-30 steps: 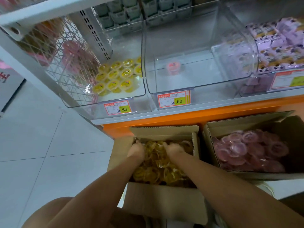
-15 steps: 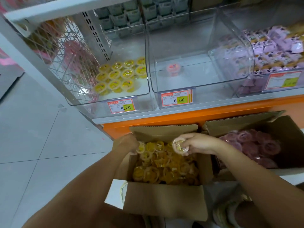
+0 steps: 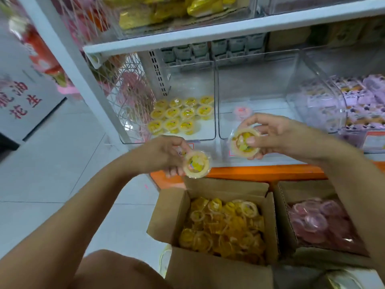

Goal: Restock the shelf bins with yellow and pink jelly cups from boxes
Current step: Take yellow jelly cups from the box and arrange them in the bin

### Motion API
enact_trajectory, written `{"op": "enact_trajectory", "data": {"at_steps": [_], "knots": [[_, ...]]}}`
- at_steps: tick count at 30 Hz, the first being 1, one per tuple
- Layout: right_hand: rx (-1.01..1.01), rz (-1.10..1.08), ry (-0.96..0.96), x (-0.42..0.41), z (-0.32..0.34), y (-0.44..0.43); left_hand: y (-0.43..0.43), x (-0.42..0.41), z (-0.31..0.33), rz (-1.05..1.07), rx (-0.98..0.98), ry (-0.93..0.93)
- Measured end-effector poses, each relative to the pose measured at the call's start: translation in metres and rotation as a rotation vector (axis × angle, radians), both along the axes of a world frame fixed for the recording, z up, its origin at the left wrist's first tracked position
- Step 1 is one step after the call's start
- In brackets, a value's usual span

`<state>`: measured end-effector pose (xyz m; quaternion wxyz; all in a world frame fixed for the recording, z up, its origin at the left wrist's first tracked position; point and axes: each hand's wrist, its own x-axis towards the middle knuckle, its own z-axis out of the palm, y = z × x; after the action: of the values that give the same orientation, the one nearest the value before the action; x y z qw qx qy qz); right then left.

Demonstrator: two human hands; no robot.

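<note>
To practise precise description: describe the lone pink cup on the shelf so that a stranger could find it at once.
Above the orange base strip stands a row of clear bins. Take the middle bin, right of the one holding yellow jelly cups. The pink jelly cup sits alone on its floor, just beyond the right hand: the only cup there.

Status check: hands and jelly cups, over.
Left hand grips a yellow cup. Right hand pinches a second yellow cup. Both outside yellow bin, above open box. Path looks clear.

2 boxes (image 3: 218, 274), apparently 3 bins (image 3: 187, 84)
</note>
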<state>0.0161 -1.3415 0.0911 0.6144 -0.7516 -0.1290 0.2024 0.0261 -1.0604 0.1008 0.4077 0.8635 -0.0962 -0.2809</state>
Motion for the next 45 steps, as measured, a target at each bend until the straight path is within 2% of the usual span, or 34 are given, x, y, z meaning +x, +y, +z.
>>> {"op": "enact_trajectory", "data": {"at_steps": [3, 5, 8, 10, 13, 15, 21, 26, 29, 31, 34, 38, 41, 45], "knots": [[0.017, -0.106, -0.180, 0.024, 0.035, 0.023, 0.018, 0.022, 0.037, 0.134, -0.060, -0.179], [-0.050, -0.144, -0.268, 0.047, 0.050, 0.043, 0.034, 0.045, 0.046, 0.256, -0.146, -0.243], [-0.267, -0.095, -0.279, 0.085, 0.062, 0.078, 0.053, 0.081, 0.038, 0.407, -0.186, -0.259], [-0.487, 0.019, -0.201, 0.107, 0.065, 0.102, 0.061, 0.101, 0.025, 0.424, -0.077, -0.222], [-0.827, 0.204, -0.166, 0.134, 0.062, 0.135, 0.065, 0.120, 0.011, 0.303, 0.148, -0.097], [-0.982, 0.267, -0.150, 0.155, 0.048, 0.152, 0.064, 0.128, 0.003, 0.188, 0.269, -0.017], [-1.256, 0.406, 0.216, 0.188, 0.004, 0.170, 0.058, 0.149, -0.021, -0.078, 0.552, 0.127], [-1.332, 0.443, 0.369, 0.188, -0.023, 0.166, 0.056, 0.156, -0.041, -0.117, 0.622, 0.045], [-1.424, 0.417, 0.233, 0.186, -0.027, 0.164, 0.055, 0.156, -0.047, -0.057, 0.607, -0.044], [-1.571, 0.461, 0.144, 0.180, -0.018, 0.167, 0.053, 0.154, -0.046, -0.009, 0.642, -0.058], [-1.684, 0.483, -0.141, 0.168, 0.000, 0.169, 0.047, 0.147, -0.044, 0.008, 0.757, -0.016], [-1.660, 0.526, -0.121, 0.147, 0.011, 0.170, 0.038, 0.143, -0.052, -0.038, 0.927, -0.044], [-1.727, 0.571, -0.181, 0.139, 0.001, 0.176, 0.036, 0.143, -0.053, -0.021, 0.877, -0.017], [-1.750, 0.581, -0.169, 0.138, -0.001, 0.178, 0.041, 0.142, -0.044, 0.025, 0.883, 0.012]]}}
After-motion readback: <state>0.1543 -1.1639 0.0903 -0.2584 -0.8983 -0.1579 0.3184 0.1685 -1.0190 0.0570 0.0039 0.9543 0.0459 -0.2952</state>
